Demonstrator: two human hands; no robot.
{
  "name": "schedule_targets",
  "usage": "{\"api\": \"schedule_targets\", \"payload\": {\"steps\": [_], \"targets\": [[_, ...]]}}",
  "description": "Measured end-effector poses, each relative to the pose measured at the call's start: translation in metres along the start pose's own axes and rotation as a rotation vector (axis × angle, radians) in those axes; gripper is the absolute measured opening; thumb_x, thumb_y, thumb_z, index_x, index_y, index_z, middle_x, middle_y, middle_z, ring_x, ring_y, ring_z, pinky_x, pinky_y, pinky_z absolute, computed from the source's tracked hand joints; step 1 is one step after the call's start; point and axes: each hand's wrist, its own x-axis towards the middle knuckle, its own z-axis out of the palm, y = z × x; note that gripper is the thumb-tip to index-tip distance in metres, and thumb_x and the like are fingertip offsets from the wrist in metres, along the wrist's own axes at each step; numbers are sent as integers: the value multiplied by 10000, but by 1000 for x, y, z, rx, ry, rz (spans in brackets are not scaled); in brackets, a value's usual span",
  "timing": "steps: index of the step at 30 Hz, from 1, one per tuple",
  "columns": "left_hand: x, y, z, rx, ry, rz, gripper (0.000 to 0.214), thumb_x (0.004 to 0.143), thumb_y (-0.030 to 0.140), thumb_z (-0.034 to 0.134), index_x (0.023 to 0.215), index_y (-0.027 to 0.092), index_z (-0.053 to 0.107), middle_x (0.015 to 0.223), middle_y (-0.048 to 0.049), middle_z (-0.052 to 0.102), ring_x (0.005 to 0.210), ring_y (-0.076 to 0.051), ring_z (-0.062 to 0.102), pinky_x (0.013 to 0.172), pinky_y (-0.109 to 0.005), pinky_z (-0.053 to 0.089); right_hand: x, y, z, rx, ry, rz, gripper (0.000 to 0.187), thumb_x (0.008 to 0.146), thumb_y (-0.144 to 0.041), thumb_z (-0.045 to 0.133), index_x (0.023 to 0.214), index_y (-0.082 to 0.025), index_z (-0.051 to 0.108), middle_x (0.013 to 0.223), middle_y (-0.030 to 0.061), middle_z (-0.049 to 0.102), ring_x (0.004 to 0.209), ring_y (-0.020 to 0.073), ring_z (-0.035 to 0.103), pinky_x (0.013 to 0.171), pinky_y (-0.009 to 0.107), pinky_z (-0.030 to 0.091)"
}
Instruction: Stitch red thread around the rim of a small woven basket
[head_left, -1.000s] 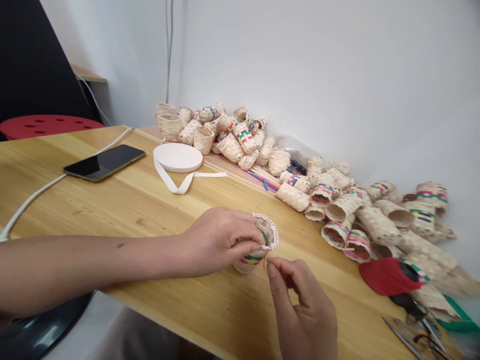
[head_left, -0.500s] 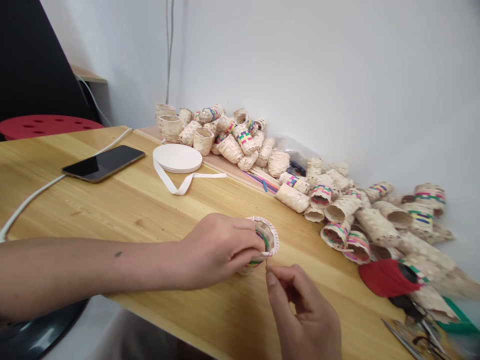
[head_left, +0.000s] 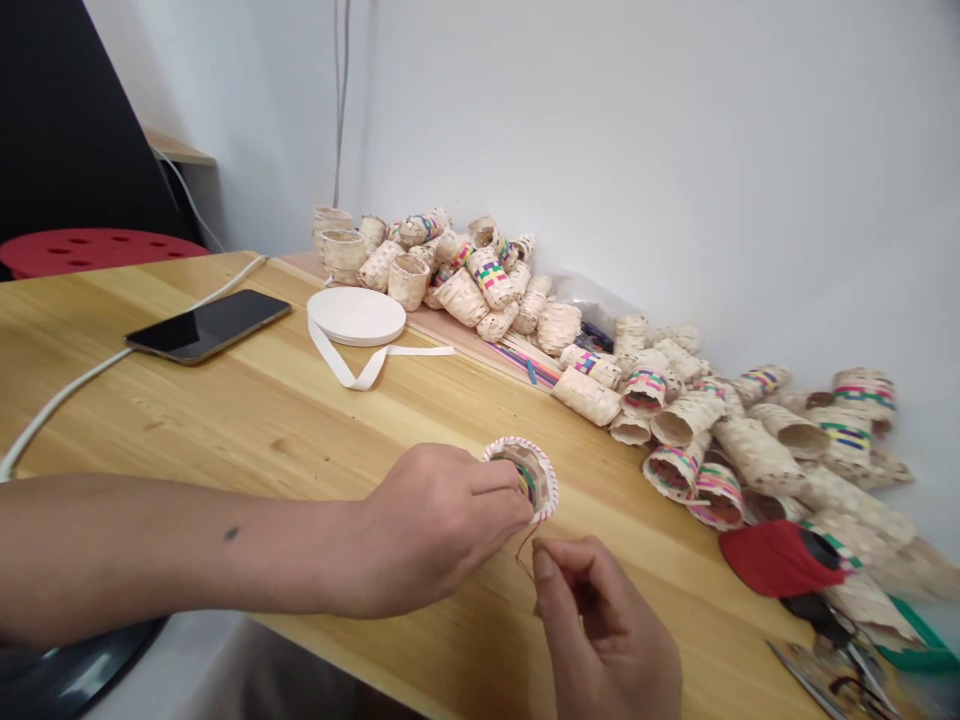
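Observation:
My left hand (head_left: 450,525) is closed on a small woven basket (head_left: 541,470), its fingers reaching over the rim into the opening. White tape stitched round with red thread edges that rim, and coloured strips show inside. Just below and to the right, my right hand (head_left: 600,620) is pinched shut. A red thread (head_left: 520,560) runs from the rim in a slack loop to its fingertips. Whether a needle is held there too is hidden by the fingers.
A roll of white tape (head_left: 356,316) and a phone (head_left: 210,325) lie on the wooden table (head_left: 225,430). Many woven baskets (head_left: 589,395) are heaped along the wall. At right are a red thread spool (head_left: 776,560) and scissors (head_left: 806,680).
The thread between rim and right hand has gone from short and straight to a slack loop. My left hand has shifted slightly, and more of the basket's rim shows.

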Motion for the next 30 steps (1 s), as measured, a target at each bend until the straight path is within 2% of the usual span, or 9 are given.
{"api": "schedule_targets", "payload": {"steps": [6, 10, 13, 16, 21, 23, 27, 30], "targets": [[-4, 3, 4, 22, 18, 56, 258, 933, 148, 378, 771, 157, 578, 709, -8, 555, 566, -134, 439, 530, -270, 332, 2, 0, -4, -61, -25, -1, 260, 865, -410, 556, 733, -199, 631, 632, -11, 575, 556, 124, 523, 532, 228, 413], [-5, 2, 5, 51, 3, 91, 237, 923, 135, 383, 792, 159, 579, 724, -11, 565, 573, -136, 441, 532, -271, 328, 10, 7, -16, -97, -154, -108, 193, 856, -356, 579, 790, -201, 673, 686, 9, 637, 571, 135, 585, 525, 220, 469], [-4, 0, 4, 67, 4, 104, 232, 918, 135, 389, 787, 161, 579, 722, -9, 571, 576, -133, 439, 536, -271, 322, 13, 15, -23, -46, -213, -175, 132, 855, -289, 586, 904, -221, 688, 740, 9, 659, 615, 136, 623, 558, 208, 507], [-3, -2, 4, 79, 4, 98, 247, 928, 136, 384, 800, 162, 593, 713, -6, 574, 581, -136, 443, 541, -275, 321, 10, 19, -23, 80, -191, -152, 176, 853, -230, 593, 1026, -242, 624, 759, -8, 658, 654, 121, 648, 600, 187, 532], [-3, -2, 7, 41, 12, 102, 265, 939, 145, 383, 774, 158, 589, 694, -4, 562, 584, -136, 439, 542, -275, 310, 7, 16, -10, 195, -93, -53, 122, 848, -238, 613, 937, -232, 530, 724, -24, 620, 652, 115, 632, 608, 195, 543], [-3, -2, 8, 25, 24, 109, 267, 943, 148, 381, 774, 155, 589, 703, -6, 570, 588, -134, 443, 545, -275, 311, 11, 13, -8, 149, -84, -82, 112, 864, -262, 592, 956, -229, 536, 763, -10, 633, 679, 128, 641, 620, 216, 547], [-3, -1, 7, 13, 25, 111, 252, 947, 143, 384, 823, 158, 603, 715, 3, 585, 595, -126, 468, 546, -274, 314, 25, 3, -19, -135, -72, -257, 165, 897, -284, 542, 1037, -235, 614, 871, 18, 676, 755, 145, 651, 665, 234, 521], [-4, -1, 7, -20, -10, 126, 210, 930, 146, 408, 856, 167, 604, 736, 6, 589, 609, -127, 484, 557, -277, 309, 33, -7, -28, -248, -107, -358, 156, 912, -282, 517, 914, -235, 666, 779, 3, 653, 720, 140, 616, 641, 227, 476]]}}
